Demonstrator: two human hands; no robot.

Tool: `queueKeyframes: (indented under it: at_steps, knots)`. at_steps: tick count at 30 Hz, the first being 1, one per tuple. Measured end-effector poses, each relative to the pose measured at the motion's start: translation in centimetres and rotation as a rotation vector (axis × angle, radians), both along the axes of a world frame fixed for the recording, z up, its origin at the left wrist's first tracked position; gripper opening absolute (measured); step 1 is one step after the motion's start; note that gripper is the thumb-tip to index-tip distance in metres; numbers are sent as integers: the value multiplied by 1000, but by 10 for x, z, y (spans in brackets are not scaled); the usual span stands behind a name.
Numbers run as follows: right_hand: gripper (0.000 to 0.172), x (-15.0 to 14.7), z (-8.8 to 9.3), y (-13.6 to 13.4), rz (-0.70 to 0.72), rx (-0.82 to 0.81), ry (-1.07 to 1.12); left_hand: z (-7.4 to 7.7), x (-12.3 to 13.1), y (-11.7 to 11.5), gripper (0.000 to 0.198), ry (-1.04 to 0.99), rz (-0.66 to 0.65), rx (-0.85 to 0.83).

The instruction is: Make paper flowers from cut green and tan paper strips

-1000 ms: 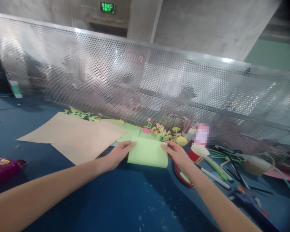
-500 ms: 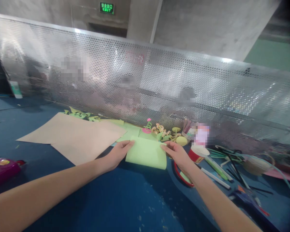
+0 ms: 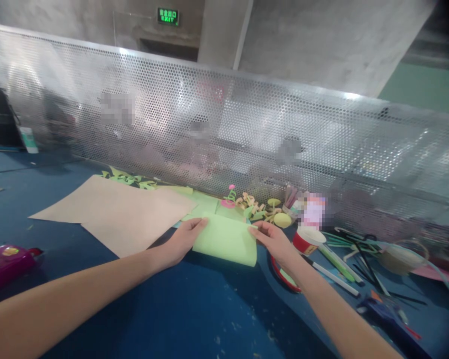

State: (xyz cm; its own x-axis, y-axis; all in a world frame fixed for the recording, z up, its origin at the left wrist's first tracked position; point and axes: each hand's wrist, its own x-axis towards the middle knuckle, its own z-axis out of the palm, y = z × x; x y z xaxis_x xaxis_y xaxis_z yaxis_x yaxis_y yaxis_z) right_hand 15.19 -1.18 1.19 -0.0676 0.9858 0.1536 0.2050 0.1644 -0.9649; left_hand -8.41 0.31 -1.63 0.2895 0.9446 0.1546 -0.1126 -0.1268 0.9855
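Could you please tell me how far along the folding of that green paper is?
Done: the green sheet is doubled over, far edges together. In hand: the left hand and right hand pinch its far corners. Left, apparently: the near bend looks rounded, not pressed flat on the blue table.

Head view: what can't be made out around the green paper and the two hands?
- Left hand: its own fingers hide whether it pinches or only presses the edge of the green paper.
- Red-rimmed thing: mostly covered by the wrist of the right hand, which pinches the paper's corner.
- Bottle label: blurred.
- Pink case: cut off by the left edge.
- Perforated screen: only smeared shapes show behind it.
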Motion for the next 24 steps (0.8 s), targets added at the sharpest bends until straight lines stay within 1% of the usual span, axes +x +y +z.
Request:
queueKeyframes:
  at_steps: [8,13,16,19,22,24]
  knots:
    - [35,-2,-2,0,-14,20,-27,3,-1,-2,37,78,64,40]
    - [34,-3,-2,-2,-6,41,-65,2,-1,-2,35,68,51,48]
    - [34,-3,-4,-1,-19,76,-109,2,-1,-1,37,105,64,58]
    - [33,-6,-10,0,-58,136,-173,3,-1,-1,40,228,142,142]
    - [30,-11,-18,0,-134,216,-250,4,-1,0,41,375,266,285]
    - [28,-14,-21,-1,-190,268,-297,5,-1,-1,40,425,314,359]
